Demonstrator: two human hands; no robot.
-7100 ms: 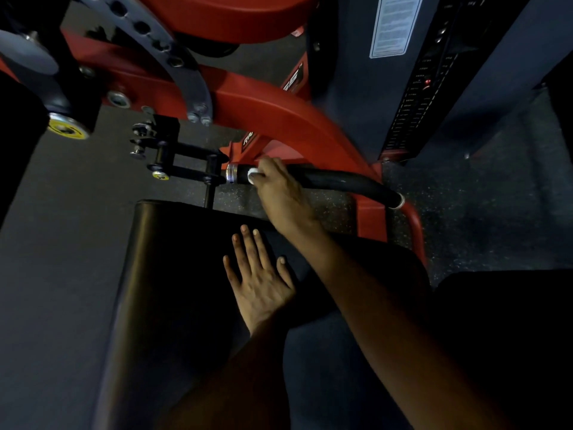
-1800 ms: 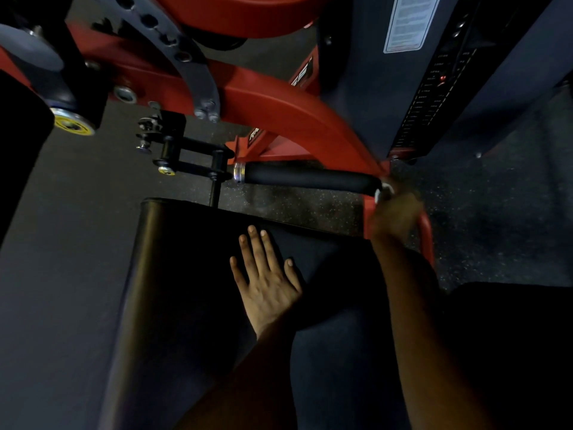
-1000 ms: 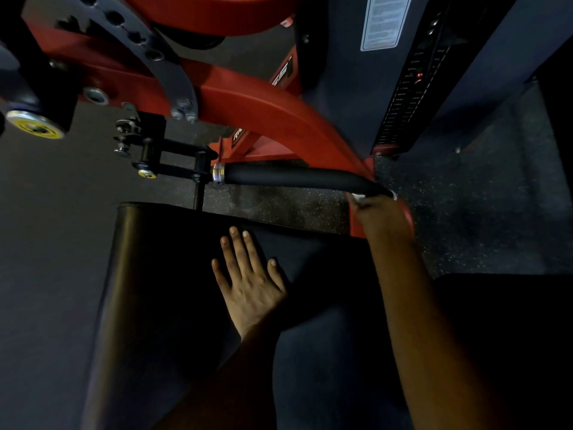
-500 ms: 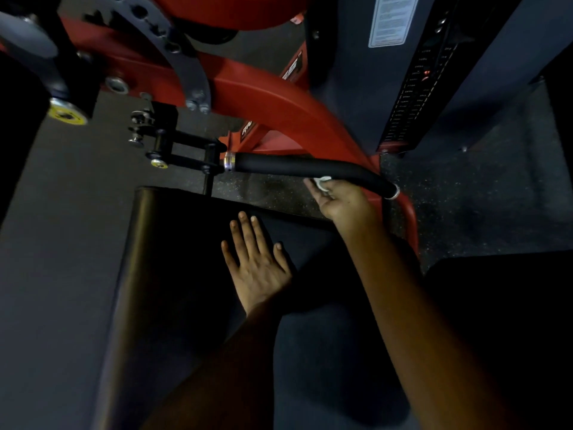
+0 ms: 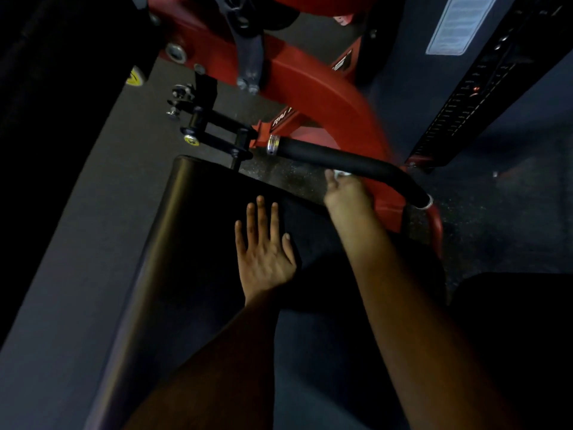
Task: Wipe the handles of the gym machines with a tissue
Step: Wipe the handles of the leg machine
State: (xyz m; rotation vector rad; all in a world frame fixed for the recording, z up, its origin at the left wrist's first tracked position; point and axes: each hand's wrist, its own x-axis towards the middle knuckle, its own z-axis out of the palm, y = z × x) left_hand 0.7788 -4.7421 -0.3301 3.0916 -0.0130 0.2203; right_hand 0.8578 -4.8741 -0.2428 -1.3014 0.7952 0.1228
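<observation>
1. While only the head view is given, it shows the handle [image 5: 347, 161] as a black padded bar lying nearly level, fixed to the red frame [image 5: 313, 97] of the machine.
2. The handle's long axis runs from a silver collar [image 5: 273, 144] at its left end, down and to the right, to a bent tip with a silver ring [image 5: 426, 203].
3. The right hand [image 5: 345, 192] sits just below the middle of the handle, and the tissue [image 5: 341, 173] shows as a small white scrap at its fingertips, touching the handle's underside.
4. The right hand's fingers [image 5: 330, 176] are curled round the tissue; how much of the handle they wrap I cannot tell, since the back of the hand hides them.
5. The left hand [image 5: 263, 252] lies flat on the black pad [image 5: 192, 231] well below the handle, fingers straight and spread, holding nothing.
6. The right hand is clearly the nearer to the handle; the left seems only to brace the body.
7. From the tissue, the collar end lies up and to the left, and the bent tip lies down and to the right.
8. My judgement is that the coming stroke must follow that axis, sliding the tissue along the bar either way.
9. The bend near the tip would need the wrist to turn, or the tissue may slip off.
</observation>
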